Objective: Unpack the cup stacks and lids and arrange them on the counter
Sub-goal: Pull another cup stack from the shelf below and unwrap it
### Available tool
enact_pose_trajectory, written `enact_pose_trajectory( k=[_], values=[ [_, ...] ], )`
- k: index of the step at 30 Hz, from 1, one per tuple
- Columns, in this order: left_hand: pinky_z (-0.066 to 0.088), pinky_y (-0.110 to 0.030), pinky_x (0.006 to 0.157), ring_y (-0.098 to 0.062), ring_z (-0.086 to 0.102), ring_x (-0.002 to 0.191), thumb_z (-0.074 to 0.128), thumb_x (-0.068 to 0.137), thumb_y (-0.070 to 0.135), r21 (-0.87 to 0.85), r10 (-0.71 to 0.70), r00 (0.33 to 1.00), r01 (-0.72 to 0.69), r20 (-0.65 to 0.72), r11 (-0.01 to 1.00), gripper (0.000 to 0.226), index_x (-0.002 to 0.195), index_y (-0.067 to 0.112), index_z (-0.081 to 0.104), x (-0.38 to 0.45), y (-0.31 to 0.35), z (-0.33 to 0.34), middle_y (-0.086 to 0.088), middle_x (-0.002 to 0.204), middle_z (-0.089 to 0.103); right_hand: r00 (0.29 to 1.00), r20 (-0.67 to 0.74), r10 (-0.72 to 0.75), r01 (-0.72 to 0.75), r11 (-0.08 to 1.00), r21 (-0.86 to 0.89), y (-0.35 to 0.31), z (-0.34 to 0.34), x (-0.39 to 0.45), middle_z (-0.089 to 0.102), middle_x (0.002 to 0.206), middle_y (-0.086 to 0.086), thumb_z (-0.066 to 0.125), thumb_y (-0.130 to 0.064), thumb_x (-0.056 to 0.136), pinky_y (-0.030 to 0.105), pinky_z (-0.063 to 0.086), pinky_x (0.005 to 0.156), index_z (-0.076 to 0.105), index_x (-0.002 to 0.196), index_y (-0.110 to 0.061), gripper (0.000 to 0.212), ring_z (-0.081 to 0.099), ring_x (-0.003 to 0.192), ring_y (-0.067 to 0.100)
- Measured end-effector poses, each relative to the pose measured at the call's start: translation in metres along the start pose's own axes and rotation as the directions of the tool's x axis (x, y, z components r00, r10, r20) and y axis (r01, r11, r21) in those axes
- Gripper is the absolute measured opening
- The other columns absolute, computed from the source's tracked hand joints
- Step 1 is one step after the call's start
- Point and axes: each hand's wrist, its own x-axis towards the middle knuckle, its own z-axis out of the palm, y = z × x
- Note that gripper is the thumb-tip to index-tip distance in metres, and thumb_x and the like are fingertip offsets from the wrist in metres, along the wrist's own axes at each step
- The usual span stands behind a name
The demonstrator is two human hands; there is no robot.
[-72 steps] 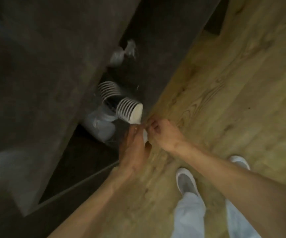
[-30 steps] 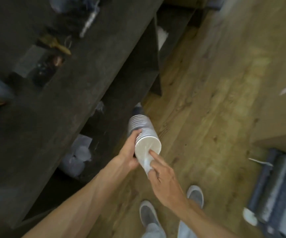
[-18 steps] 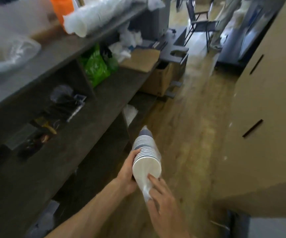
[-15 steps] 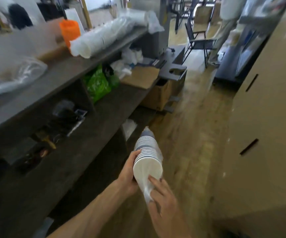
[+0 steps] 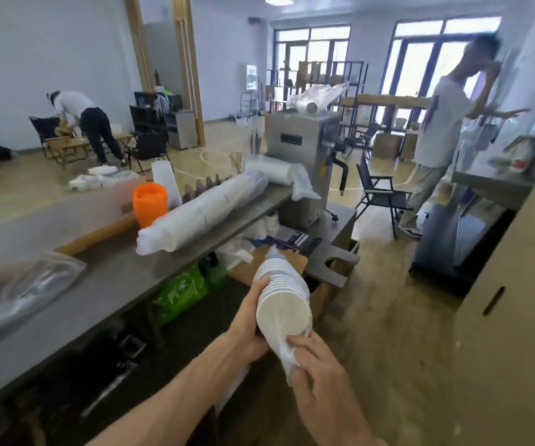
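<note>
A short stack of white paper cups in a clear plastic sleeve (image 5: 282, 294) is held in the air in front of me, right of the grey counter (image 5: 124, 281). My left hand (image 5: 248, 323) grips the stack's side near its wide end. My right hand (image 5: 321, 378) pinches the loose plastic at that end. On the counter lies a long wrapped stack of white cups (image 5: 202, 214), with a wrapped roll of lids (image 5: 279, 175) behind it and crumpled clear bags (image 5: 21, 291) at the left.
An orange container (image 5: 149, 202) stands on the counter by the long stack. A steel machine (image 5: 301, 162) stands at the counter's far end. Under the counter are a green bag (image 5: 179, 291) and a cardboard box (image 5: 259, 268). A folding chair (image 5: 378, 191) and a person (image 5: 436, 146) stand right.
I have lifted the cup stack out from under the counter and stood up; the view rose from the floor to the room. Both hands stayed on the stack.
</note>
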Motion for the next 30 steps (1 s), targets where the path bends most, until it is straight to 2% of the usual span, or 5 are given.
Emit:
enact_pose_trajectory(
  k=[8,15,20,27,30],
  values=[
    [0.044,-0.046,0.100,-0.030,0.063,0.099,0.059,0.091,0.057,0.028,0.112,0.994,-0.112,0.010,0.993,0.054,0.111,0.010,0.077,0.128,0.104,0.051,-0.018,0.112,0.067,0.994,0.079,-0.074,0.068,0.995,0.071,0.050,-0.040,0.167,0.048,0.141,-0.017,0.043,-0.031,0.104,0.014,0.031,0.116,0.057,0.136,-0.021,0.037,0.036,0.135,-0.006],
    [0.041,-0.047,0.108,-0.027,0.064,0.099,0.075,0.084,0.046,0.104,0.191,0.976,-0.180,-0.105,0.978,0.059,0.130,0.012,0.063,0.232,0.167,0.050,-0.013,0.110,0.066,0.953,0.153,-0.260,0.253,0.965,0.069,0.122,-0.040,0.292,0.057,0.130,-0.015,0.036,-0.055,0.095,0.014,0.030,0.114,0.066,0.123,-0.022,0.052,0.042,0.119,-0.011],
    [0.052,-0.044,0.088,-0.026,0.067,0.086,0.076,0.084,0.038,0.223,0.202,0.950,-0.150,-0.236,0.963,0.049,0.121,0.007,0.066,0.274,0.197,0.048,-0.013,0.099,0.069,0.895,0.260,-0.362,0.350,0.932,0.093,0.163,-0.030,0.356,0.061,0.119,-0.015,0.051,-0.048,0.098,0.019,0.040,0.104,0.066,0.115,-0.026,0.032,0.050,0.109,-0.004],
    [0.045,-0.042,0.092,-0.025,0.066,0.082,0.075,0.077,0.053,0.291,0.272,0.906,-0.179,-0.324,0.940,0.043,0.089,0.012,0.081,0.311,0.252,0.054,-0.014,0.095,0.070,0.885,0.005,-0.466,0.463,0.881,0.095,0.168,-0.022,0.439,0.042,0.103,-0.012,0.059,-0.047,0.090,0.021,0.046,0.082,0.042,0.094,-0.033,0.023,0.047,0.091,0.006],
    [0.051,-0.035,0.074,-0.023,0.066,0.073,0.063,0.087,0.057,0.193,0.295,0.908,-0.245,-0.298,0.950,0.052,0.088,0.007,0.076,0.327,0.270,0.061,-0.012,0.082,0.068,0.828,-0.021,-0.561,0.560,0.828,-0.032,0.160,-0.024,0.481,0.042,0.107,-0.004,0.069,-0.044,0.084,0.026,0.050,0.084,0.043,0.099,-0.026,0.035,0.049,0.094,0.013]
  ],
)
